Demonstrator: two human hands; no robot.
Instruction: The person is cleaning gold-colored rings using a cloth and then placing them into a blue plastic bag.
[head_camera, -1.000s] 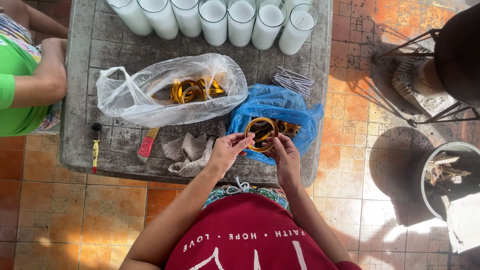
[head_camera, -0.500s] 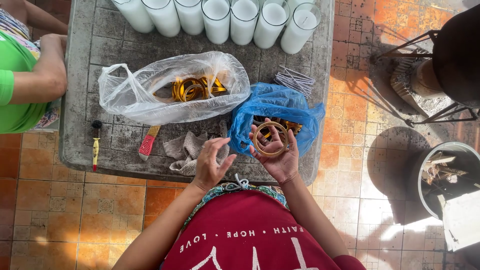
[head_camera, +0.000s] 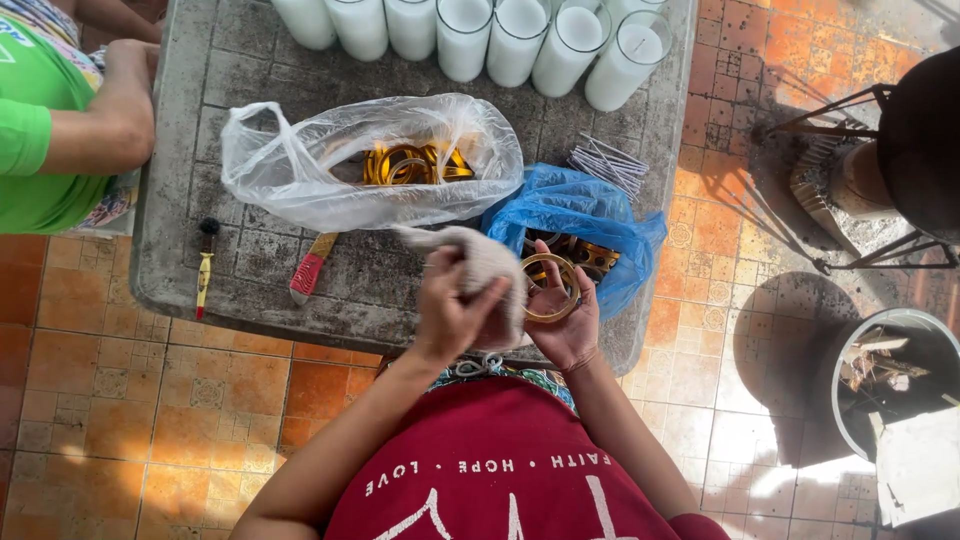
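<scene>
A: Where is the ring (head_camera: 551, 288)?

B: In the right hand (head_camera: 563, 318), gripped by its rim, at 6 o'clock of the blue bag (head_camera: 580, 215) over the counter (head_camera: 250, 260) edge. The left hand (head_camera: 450, 312) clutches a cloth (head_camera: 478, 268), pressed against the ring.

A: How does it handle?

B: I judge it light, stiff and smooth, maybe slippery. Holding the outer rim seems best. The cloth is soft and folds easily.
</scene>
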